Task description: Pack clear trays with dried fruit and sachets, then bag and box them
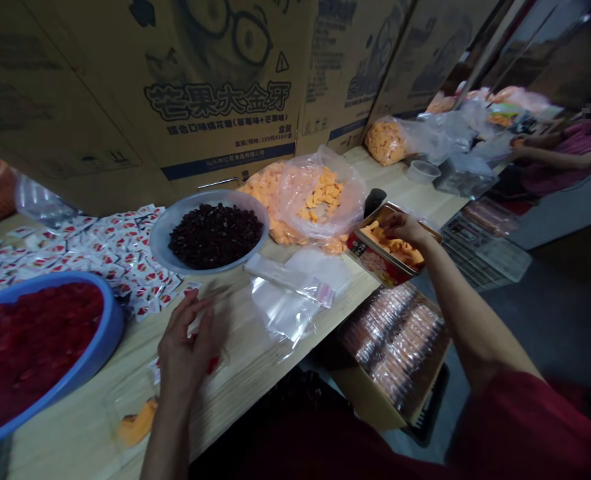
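Observation:
My left hand (pixel 183 343) hovers low over the tabletop, its fingers loosely bent and the thumb apart. Red pieces (pixel 212 365) and a bit of white wrapper show under and beside it, partly hidden. Left of that wrist, a blurred clear tray (pixel 118 403) contains an orange piece with a dark part (pixel 138 423). Over at the table's right edge, my right hand (pixel 404 228) reaches into a rectangular tin (pixel 383 265) of orange gummy-like pieces (pixel 400 250). Its fingers are bent down among them; the fingertips are hidden.
A blue basin (pixel 108 320) of red pieces, white-and-red sachets (pixel 140 267), a bowl (pixel 158 243) of dark pieces, clear bags (pixel 295 293) and a bag of orange pieces (pixel 325 193) cover the table (pixel 245 350). Cartons (pixel 225 133) stand behind. A box of wrapped packs (pixel 395 340) sits below; another person (pixel 565 153) works far right.

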`<state>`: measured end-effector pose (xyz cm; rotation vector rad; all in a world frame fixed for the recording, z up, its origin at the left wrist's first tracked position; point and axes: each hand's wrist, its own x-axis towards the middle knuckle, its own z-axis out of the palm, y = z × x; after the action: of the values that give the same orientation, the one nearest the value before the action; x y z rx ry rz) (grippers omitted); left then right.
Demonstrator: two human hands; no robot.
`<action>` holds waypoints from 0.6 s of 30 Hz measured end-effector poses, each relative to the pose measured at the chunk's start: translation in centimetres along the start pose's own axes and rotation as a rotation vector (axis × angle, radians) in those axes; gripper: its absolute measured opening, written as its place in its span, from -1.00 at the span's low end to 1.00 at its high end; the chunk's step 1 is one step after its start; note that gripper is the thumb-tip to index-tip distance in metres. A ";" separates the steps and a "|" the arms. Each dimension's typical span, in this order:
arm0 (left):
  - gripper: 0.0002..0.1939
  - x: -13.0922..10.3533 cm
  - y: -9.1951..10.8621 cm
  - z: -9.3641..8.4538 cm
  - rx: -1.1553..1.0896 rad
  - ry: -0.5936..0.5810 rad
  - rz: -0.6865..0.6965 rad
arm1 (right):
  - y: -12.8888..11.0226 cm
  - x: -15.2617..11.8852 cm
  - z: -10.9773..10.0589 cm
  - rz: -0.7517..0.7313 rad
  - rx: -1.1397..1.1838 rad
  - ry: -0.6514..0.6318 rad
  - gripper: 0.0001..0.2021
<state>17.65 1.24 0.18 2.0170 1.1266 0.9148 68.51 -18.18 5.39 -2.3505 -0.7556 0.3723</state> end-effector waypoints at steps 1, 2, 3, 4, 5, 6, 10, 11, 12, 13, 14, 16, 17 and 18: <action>-0.69 -0.1 -0.3 0.0 -0.012 -0.009 -0.017 | 0.0 -0.3 0.1 0.010 0.002 -0.005 -0.81; -0.68 -0.3 -0.6 0.1 -0.025 -0.016 -0.033 | 0.0 -0.6 0.3 0.019 0.001 -0.019 -0.83; -0.66 -0.5 -0.8 0.1 -0.038 -0.022 -0.042 | -0.1 -0.8 0.7 0.028 -0.003 -0.035 -0.85; -0.65 -0.6 -1.0 0.2 -0.048 -0.029 -0.045 | -0.3 -1.0 1.2 0.036 -0.007 -0.051 -0.86; -0.64 -0.8 -1.1 0.3 -0.056 -0.036 -0.042 | -0.5 -1.1 1.7 0.042 -0.012 -0.062 -0.86; -0.64 -0.9 -1.1 0.4 -0.063 -0.043 -0.035 | -0.8 -1.2 2.3 0.047 -0.015 -0.064 -0.86; -0.65 -1.5 -0.9 0.5 -0.089 -0.048 -0.021 | -1.6 -1.5 3.6 0.060 0.024 -0.042 -0.84; -0.65 -1.6 -0.8 0.5 -0.092 -0.046 -0.027 | -1.8 -1.5 3.6 0.062 0.053 -0.031 -0.84; -0.65 -1.8 -0.8 0.4 -0.089 -0.046 -0.034 | -1.8 -1.5 3.3 0.062 0.090 -0.012 -0.82; -0.65 -1.9 -0.9 0.3 -0.085 -0.048 -0.043 | -1.8 -1.4 2.9 0.061 0.135 0.015 -0.81; -0.65 -2.0 -1.0 0.2 -0.084 -0.049 -0.051 | -1.8 -1.4 2.2 0.059 0.186 0.050 -0.79; -0.65 -2.2 -1.4 -0.1 -0.085 -0.045 -0.073 | -1.9 -1.5 0.4 0.052 0.299 0.127 -0.76; -0.65 -2.3 -1.7 -0.2 -0.087 -0.035 -0.088 | -2.0 -1.8 -0.6 0.047 0.357 0.159 -0.75; -0.65 -2.4 -1.9 -0.2 -0.092 -0.022 -0.105 | -2.2 -2.2 -1.5 0.038 0.413 0.182 -0.75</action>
<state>15.70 -0.04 -1.82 1.8712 1.1457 0.8728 66.41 -18.82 8.12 -1.9790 -0.4934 0.2926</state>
